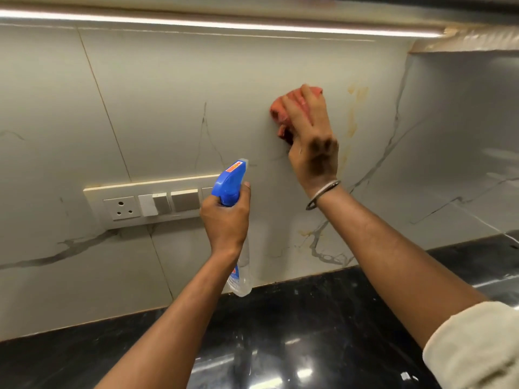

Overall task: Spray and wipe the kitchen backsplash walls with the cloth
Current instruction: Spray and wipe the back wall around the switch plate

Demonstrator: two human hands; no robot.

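your right hand (311, 141), fingers (309, 101) straight, is pressing the salmon-pink cloth (279, 113) to the white veined backsplash (168, 108); be sweeping toward the yellowish streak (354, 113) at its three o'clock, left hand (226, 220) gripping the blue-headed clear spray bottle (230, 186).

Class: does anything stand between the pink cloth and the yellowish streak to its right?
Nothing visible does. The right hand presses the cloth to the backsplash; only bare surface lies between it and the streak.
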